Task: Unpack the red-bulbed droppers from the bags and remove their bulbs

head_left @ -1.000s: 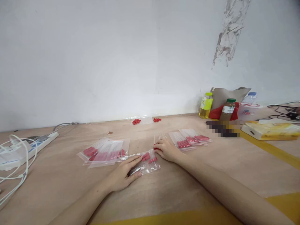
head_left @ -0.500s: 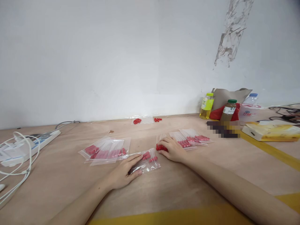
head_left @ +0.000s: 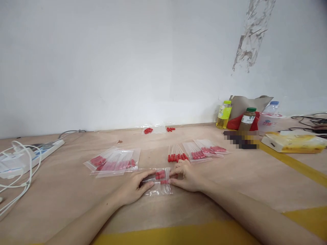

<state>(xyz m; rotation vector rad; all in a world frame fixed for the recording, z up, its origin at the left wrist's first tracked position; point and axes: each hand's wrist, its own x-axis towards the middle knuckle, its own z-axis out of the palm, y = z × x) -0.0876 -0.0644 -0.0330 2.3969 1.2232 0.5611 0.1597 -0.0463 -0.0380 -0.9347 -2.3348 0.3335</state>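
A small clear zip bag (head_left: pixel 158 191) with a few red-tipped pieces inside lies flat in front of me. My left hand (head_left: pixel 134 189) grips its left part, thumb below and fingers above. At the bag's right edge, by the zip strip, my right hand (head_left: pixel 187 177) pinches with bent fingers. Just beyond that hand, several loose thin sticks with red tips (head_left: pixel 178 157) lie fanned out on the table. To the left is a pile of filled zip bags (head_left: pixel 112 165); more filled bags (head_left: pixel 209 151) overlap on the right.
By the wall lie two small heaps of red pieces (head_left: pixel 148 130) on clear plastic. A power strip (head_left: pixel 48 154) with white cables is at left. Bottles (head_left: pixel 224 115), a cup (head_left: pixel 268 122) and a tissue pack (head_left: pixel 293 143) stand at right. Yellow tape (head_left: pixel 178 234) crosses the table.
My right hand has left the red-tipped sticks and come nearer to me, onto the zip bag's right edge. The bag has turned straighter. My left hand stays on it.
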